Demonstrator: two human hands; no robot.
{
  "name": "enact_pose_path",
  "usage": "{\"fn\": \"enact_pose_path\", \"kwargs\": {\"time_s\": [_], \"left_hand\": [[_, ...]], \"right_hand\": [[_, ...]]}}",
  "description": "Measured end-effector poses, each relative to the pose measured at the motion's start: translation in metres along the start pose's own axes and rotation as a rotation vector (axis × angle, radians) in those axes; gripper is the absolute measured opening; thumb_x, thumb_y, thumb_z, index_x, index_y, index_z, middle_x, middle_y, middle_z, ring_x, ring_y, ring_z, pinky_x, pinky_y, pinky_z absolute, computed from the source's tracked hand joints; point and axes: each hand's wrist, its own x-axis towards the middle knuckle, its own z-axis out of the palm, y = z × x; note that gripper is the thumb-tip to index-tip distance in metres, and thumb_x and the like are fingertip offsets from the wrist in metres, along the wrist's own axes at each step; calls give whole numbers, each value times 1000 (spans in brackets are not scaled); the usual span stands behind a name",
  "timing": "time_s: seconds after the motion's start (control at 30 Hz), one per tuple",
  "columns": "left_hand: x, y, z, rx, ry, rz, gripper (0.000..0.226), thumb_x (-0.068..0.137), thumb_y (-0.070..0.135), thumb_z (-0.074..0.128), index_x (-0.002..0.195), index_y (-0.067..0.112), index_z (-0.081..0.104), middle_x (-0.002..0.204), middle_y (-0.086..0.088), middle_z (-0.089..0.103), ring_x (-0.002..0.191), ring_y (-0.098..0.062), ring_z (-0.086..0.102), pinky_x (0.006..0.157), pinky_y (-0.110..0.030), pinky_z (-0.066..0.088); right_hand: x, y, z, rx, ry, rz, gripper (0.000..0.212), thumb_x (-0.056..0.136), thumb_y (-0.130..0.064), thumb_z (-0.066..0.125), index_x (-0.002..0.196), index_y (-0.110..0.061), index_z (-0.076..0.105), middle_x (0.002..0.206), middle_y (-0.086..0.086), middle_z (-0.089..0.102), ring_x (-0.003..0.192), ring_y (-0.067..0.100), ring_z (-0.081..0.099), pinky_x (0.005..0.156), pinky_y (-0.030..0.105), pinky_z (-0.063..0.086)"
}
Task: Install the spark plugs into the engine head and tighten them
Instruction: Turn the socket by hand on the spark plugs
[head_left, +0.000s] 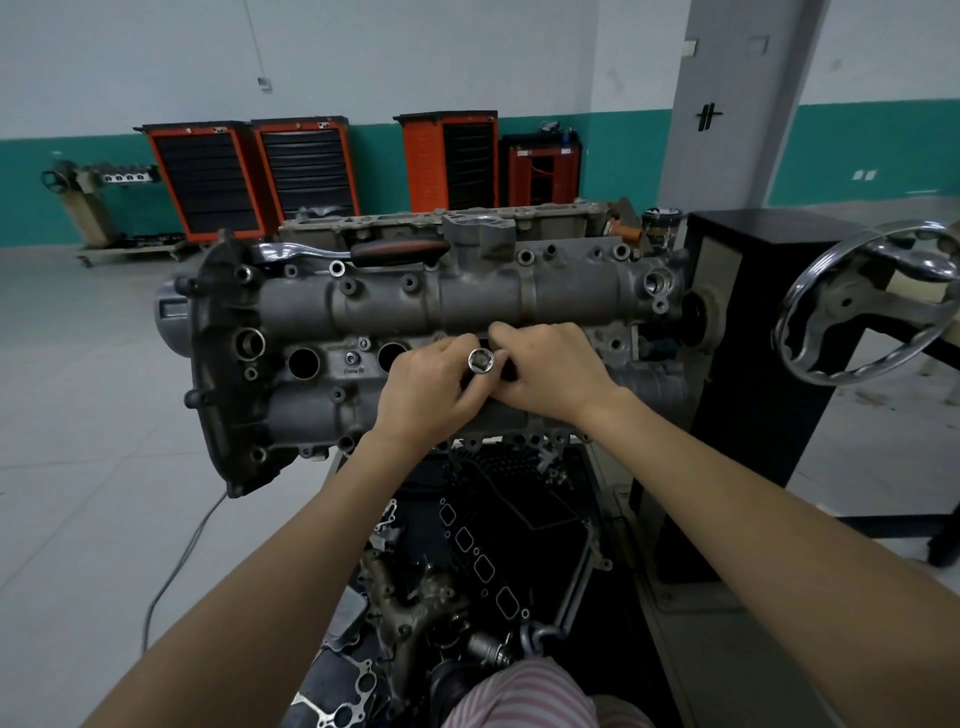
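Workshop floor surrounds the engine head. Left hand grips the socket; right hand pinches beside it. Tilted entry risks cross-threading.

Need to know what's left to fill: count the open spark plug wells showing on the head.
2. One well sits near the left end, the next just right of it, beside the left hand. Further wells may be hidden under both hands and the socket.
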Motion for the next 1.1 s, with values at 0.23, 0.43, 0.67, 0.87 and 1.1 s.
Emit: {"fn": "enact_pose_path", "kwargs": {"time_s": [0.23, 0.43, 0.67, 0.87, 1.1], "left_hand": [[0, 0, 1, -24, 18, -4, 46, 86, 38, 48, 57, 2, 51, 51, -8, 51, 45, -26, 49, 43, -29, 35], [0, 2, 2, 5, 9, -25, 38, 82, 34, 48, 60, 3, 47, 51, -6, 49, 43, -25, 46, 43, -25, 30], [1, -1, 3, 19, 14, -12, 40, 87, 32, 46, 59, 4, 49, 50, -7, 50, 43, -24, 47, 42, -27, 32], [0, -2, 2, 20, 38, 22, 39, 87, 32, 49, 58, 6, 48, 50, -4, 48, 42, -19, 44, 45, -21, 25], [0, 1, 1, -8, 4, -11, 30, 80, 29, 46, 63, 5, 42, 53, -5, 44, 43, -22, 38, 42, -24, 26]], "right_hand": [[1, 2, 2, -19, -23, -22, 18, 82, -24, 60, 77, -6, 59, 72, 15, 66, 69, 37, 62, 52, 31, 26], [0, 1, 0, 2, -18, -51, 18, 78, -19, 62, 81, -3, 54, 71, 14, 65, 66, 37, 61, 50, 32, 28], [0, 3, 5, -4, 6, -15, 24, 78, -30, 61, 82, -8, 53, 72, 9, 66, 72, 34, 62, 53, 29, 27], [3, 3, 8, -18, -18, -8, 20, 81, -29, 58, 80, -10, 55, 74, 9, 67, 74, 34, 62, 54, 30, 27], [1, 2, 1, 14, 33, -45, 16, 76, -13, 64, 63, -5, 59, 60, 13, 62, 55, 34, 59, 47, 30, 29]]}}
